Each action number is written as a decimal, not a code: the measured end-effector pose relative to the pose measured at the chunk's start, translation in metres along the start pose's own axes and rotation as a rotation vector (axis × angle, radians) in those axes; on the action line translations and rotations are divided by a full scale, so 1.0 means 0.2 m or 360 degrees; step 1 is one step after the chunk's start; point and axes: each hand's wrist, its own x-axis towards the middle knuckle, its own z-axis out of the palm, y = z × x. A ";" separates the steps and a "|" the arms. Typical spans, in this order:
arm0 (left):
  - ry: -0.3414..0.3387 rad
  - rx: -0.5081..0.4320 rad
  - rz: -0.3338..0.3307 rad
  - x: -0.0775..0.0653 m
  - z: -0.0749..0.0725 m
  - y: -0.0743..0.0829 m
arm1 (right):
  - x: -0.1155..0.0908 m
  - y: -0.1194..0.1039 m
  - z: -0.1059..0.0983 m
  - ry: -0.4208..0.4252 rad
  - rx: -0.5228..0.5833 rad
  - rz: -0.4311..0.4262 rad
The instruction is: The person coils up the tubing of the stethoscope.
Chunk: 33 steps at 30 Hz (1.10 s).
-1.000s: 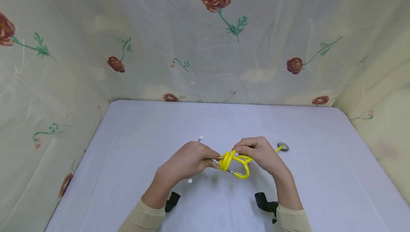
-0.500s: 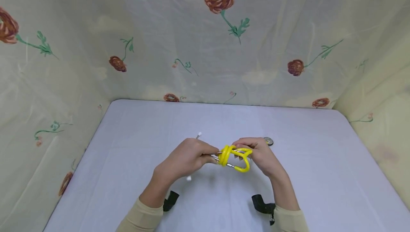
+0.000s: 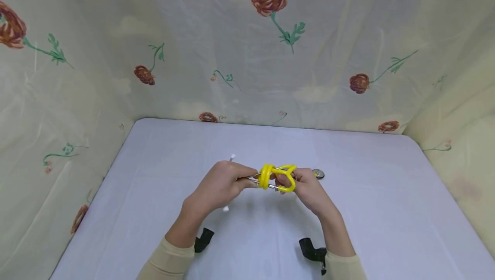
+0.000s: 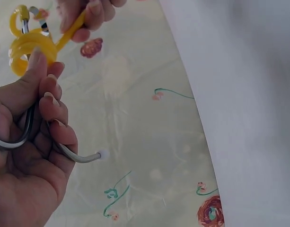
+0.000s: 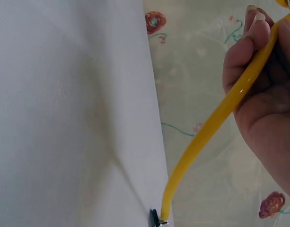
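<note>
A stethoscope with yellow tubing [image 3: 265,176] is held up over the table. Its tubing is coiled around the metal ear tubes [image 4: 83,158], below the Y-shaped fork. With thumb and fingers, my left hand [image 3: 222,183] grips the ear tubes beside the coil. White ear tips [image 3: 232,157] stick out on both sides of that hand. My right hand [image 3: 310,187] has its fingers behind the fork, curled around the tubing's free length [image 5: 215,118]. This length runs down through the palm to the round metal chest piece [image 3: 319,173], which hangs past the hand.
A table [image 3: 174,142] with a white cover lies beneath both hands. Curtains [image 3: 321,56] with a flower print surround its back and sides. Black curved fittings [image 3: 204,240] sit at both wrists, next to the beige sleeves.
Both hands and the stethoscope have risen in view and shifted slightly left. My right fingers have gone behind the yellow fork, and the chest piece has come closer to that hand.
</note>
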 end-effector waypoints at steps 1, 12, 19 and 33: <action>0.0015 0.0001 -0.0009 0.00 0.00 0.00 | 0.00 -0.01 0.01 -0.0014 0.0014 0.0013; 0.0117 0.0030 -0.0138 0.01 0.01 -0.03 | 0.00 -0.03 0.04 -0.0093 -0.0036 0.0024; 0.0209 0.0133 -0.0244 0.01 0.01 -0.04 | 0.00 -0.09 0.10 -0.0122 -0.0070 0.0032; 0.0290 0.0193 -0.0396 0.02 0.02 -0.05 | -0.01 -0.12 0.15 -0.0147 -0.0268 0.0043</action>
